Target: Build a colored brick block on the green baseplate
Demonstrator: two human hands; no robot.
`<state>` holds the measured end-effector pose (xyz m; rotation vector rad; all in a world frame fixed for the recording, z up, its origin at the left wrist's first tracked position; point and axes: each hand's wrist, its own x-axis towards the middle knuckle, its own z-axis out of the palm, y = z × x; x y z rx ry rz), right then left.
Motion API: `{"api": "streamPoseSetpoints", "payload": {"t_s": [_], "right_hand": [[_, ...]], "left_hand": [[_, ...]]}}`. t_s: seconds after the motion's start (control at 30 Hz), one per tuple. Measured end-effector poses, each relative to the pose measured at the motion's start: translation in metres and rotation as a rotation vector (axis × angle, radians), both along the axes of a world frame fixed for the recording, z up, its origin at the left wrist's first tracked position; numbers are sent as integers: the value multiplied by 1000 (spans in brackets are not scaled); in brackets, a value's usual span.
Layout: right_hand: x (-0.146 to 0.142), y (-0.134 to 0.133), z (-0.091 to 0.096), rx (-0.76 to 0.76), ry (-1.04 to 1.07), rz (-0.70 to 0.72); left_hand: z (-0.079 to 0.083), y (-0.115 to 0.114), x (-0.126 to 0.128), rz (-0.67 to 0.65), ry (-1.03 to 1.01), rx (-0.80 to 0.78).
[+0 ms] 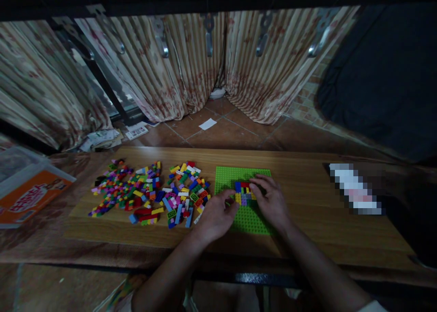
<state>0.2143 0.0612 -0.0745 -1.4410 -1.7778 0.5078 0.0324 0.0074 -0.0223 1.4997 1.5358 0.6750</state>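
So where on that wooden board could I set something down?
Bare wood: between the green baseplate and the pixelated item, plus a far-edge strip. Crowded: left, strewn with loose bricks; and the baseplate, where left hand and right hand flank the brick build.

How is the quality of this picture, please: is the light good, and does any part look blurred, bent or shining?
Head view: dim light, nearly black along the top and far right; head view: highlights on the hooks and a glint on the dark bar; head view: curtains splay outward, likely lens distortion; head view: one item at right pixelated, bricks between the hands soft in detail.
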Motion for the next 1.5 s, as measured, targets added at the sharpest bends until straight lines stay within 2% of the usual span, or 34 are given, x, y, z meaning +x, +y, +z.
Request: {"api": "streamPoseSetpoints", "payload": {"t_s": [0.4,0.77,0.9,1.0,1.1,1.23,1.37,1.4,1.5], "right_hand": [[-4,0,-2,12,-7,-17],[-7,-4,-3,33,-112,-9],[-5,-2,-2,32,-36,-6],[-2,1,-1,-10,103,-23],[1,3,-2,-48,144,-51],[2,2,-1,-63,98,-56],[4,1,1,-137,81,-82],[5,1,1,-152,80,-83],[7,3,0,-172,65,-89]], "left_hand": [[-10,0,1,-36,53,26],[-14,0,3,-57,93,58],[-11,0,2,-50,67,48],[-8,-2,2,-29,36,33],[-5,-1,-2,-3,2,39],[-2,4,-20,53,-44,111],[11,12,-59,165,-19,210],[15,13,-71,240,25,227],[26,13,-101,358,286,197]]}}
